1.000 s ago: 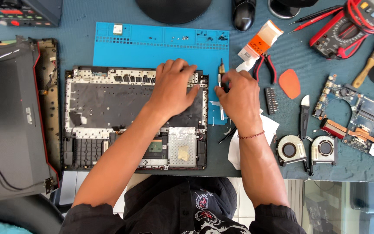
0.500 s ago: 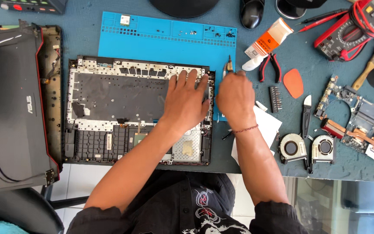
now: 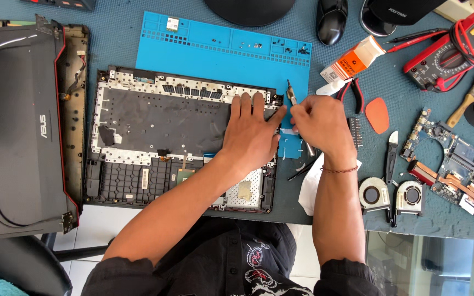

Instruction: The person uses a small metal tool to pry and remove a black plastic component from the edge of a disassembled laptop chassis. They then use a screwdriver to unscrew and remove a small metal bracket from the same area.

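Note:
An opened laptop base [image 3: 154, 123] with its dark keyboard backing lies on the bench in front of me. My left hand [image 3: 252, 131] rests flat on its right end, fingers spread and pointing away from me. Just right of the base, my right hand [image 3: 319, 123] grips a thin screwdriver [image 3: 292, 96]. The tool's tip points up past the base's top right corner. Both hands sit close together over the lower right part of the blue work mat [image 3: 220, 46].
A laptop lid [image 3: 17, 131] lies at the left. Right of my hands are a bit holder [image 3: 355, 131], orange pick [image 3: 378, 115], pliers [image 3: 352, 90], knife [image 3: 391, 153], two fans [image 3: 393, 196] and a motherboard [image 3: 456, 164]. A multimeter [image 3: 456, 49], glue tube [image 3: 352, 60] and mouse [image 3: 331, 22] sit farther back.
Both hands have shifted slightly toward the base's top right corner, the left hand now lying flat with fingers spread. The view has also drifted a little.

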